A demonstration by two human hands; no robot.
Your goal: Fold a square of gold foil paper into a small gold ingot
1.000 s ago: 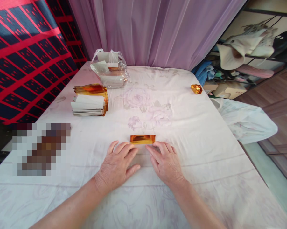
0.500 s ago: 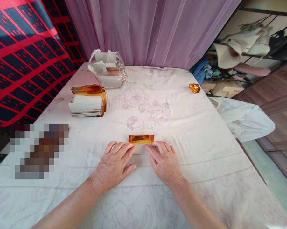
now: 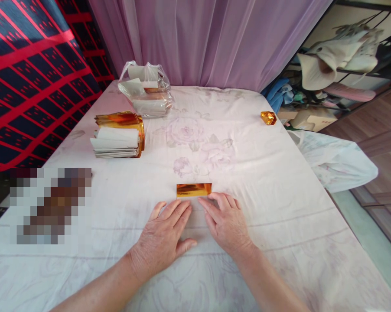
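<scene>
A small sheet with a folded-over gold foil edge [image 3: 194,190] lies on the white cloth-covered table [image 3: 263,182] in front of me. My left hand [image 3: 164,234] rests flat just below it, fingers stretched, fingertips a little short of the gold strip. My right hand [image 3: 226,223] also lies flat, its fingertips touching the strip's lower right edge. Neither hand grips anything. The white part of the sheet is mostly hidden under my fingers.
A stack of gold and white sheets [image 3: 119,136] sits at the left, a clear plastic bag [image 3: 146,91] of more sheets behind it. A small folded gold piece [image 3: 268,117] lies near the far right edge. A white bag [image 3: 337,160] hangs off the right side.
My left hand has slid slightly back and to the right, away from the gold strip. My right hand has stayed almost still.
</scene>
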